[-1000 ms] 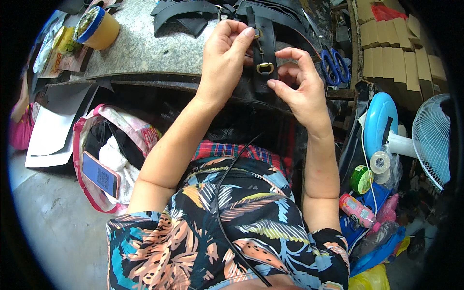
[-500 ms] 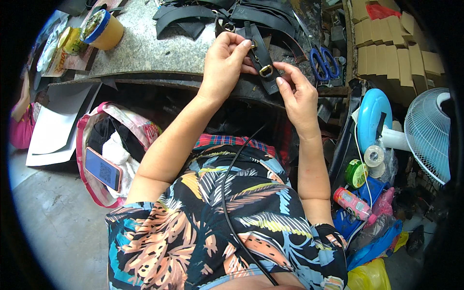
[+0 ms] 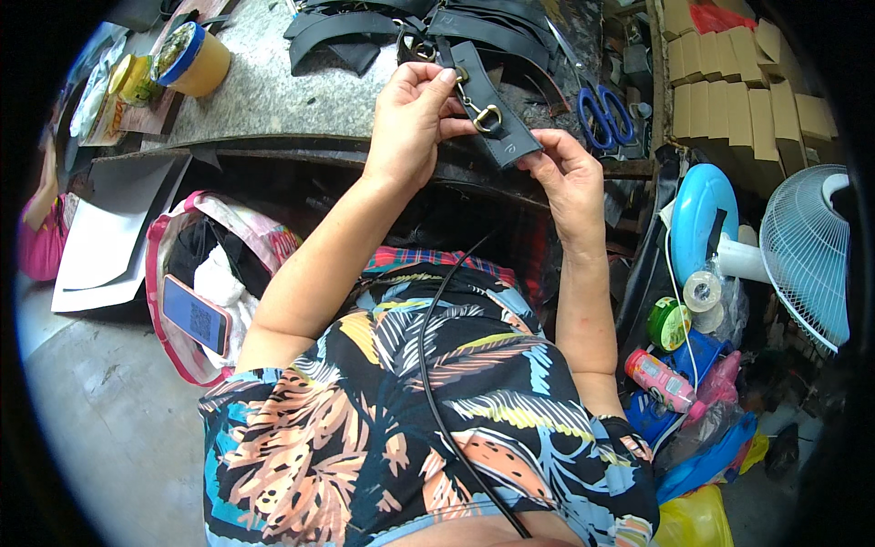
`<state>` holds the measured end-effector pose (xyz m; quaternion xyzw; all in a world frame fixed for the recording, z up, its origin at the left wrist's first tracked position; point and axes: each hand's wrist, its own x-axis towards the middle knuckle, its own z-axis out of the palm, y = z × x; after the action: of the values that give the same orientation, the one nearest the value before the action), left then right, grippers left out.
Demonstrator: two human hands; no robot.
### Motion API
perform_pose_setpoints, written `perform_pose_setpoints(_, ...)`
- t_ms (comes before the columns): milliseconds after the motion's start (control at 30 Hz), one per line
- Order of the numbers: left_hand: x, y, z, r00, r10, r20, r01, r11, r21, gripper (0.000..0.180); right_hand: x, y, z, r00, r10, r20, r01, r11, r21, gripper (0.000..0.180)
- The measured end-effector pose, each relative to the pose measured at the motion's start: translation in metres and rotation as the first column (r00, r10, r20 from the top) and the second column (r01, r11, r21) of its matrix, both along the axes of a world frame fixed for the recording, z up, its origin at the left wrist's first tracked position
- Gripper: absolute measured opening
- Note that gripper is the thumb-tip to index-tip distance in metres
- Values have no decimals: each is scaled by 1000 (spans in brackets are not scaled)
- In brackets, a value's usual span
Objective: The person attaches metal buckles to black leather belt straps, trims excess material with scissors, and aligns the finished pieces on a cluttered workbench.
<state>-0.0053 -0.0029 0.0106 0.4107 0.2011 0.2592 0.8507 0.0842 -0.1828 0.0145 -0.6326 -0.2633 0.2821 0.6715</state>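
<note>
A black leather strap piece [image 3: 507, 117] with brass-coloured metal fittings is held up over the near edge of the workbench. My left hand [image 3: 410, 118] is closed, thumb and fingers pinching the upper end by a horsebit-like metal buckle [image 3: 488, 118]. At the lower right corner of the leather, my right hand [image 3: 570, 178] pinches the edge between thumb and fingers. Behind the held piece, more black leather strips [image 3: 355, 36] lie piled on the bench. Some of my left fingertips are hidden behind the leather.
Blue-handled scissors [image 3: 604, 117] lie on the bench to the right. A tub with a blue rim [image 3: 194, 62] stands at the back left. Stacked cardboard boxes [image 3: 729, 109], a fan [image 3: 807, 255] and a pink bottle [image 3: 661, 381] are on the right; a bag with a phone [image 3: 196, 314] is at left.
The leather piece has turned and shifted slightly left, showing more of its flat face. My right hand has moved from beside the buckle to the lower corner; my left hand moved slightly left.
</note>
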Motion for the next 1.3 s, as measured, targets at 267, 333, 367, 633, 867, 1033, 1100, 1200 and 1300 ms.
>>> perform_pose_setpoints(267,-5,-6,4,999,-40,21,40,999,-11,29,2,4,-7,994,-4,110,11,997,-70,18)
perform_pose_setpoints(333,-8,-12,6,996,-69,48,66,996,62,41,1,6,-8,992,-69,105,68,998,16,14)
perform_pose_setpoints(367,-9,-13,7,997,-70,18,69,996,57,46,0,7,-8,987,-76,140,80,997,-21,14)
perform_pose_setpoints(633,-10,-16,3,999,-42,-14,43,996,84,62,-3,7,-13,883,-58,466,131,983,-125,15)
perform_pose_setpoints(867,-11,-17,2,999,-38,-30,41,994,105,61,-3,5,-5,933,-103,346,127,991,-47,15)
perform_pose_setpoints(1033,-14,-21,3,995,-88,-52,97,973,207,55,-10,9,-1,966,-133,220,146,988,-44,11)
perform_pose_setpoints(1100,-15,-21,5,993,-65,-98,87,965,247,50,-10,12,-1,930,-81,359,141,980,-143,14)
perform_pose_setpoints(1200,-17,-19,7,999,-22,-33,26,994,104,42,-8,12,0,903,-44,428,130,976,-173,15)
perform_pose_setpoints(1300,-20,-18,8,993,-44,-105,57,991,121,38,-9,8,4,868,33,495,97,968,-233,11)
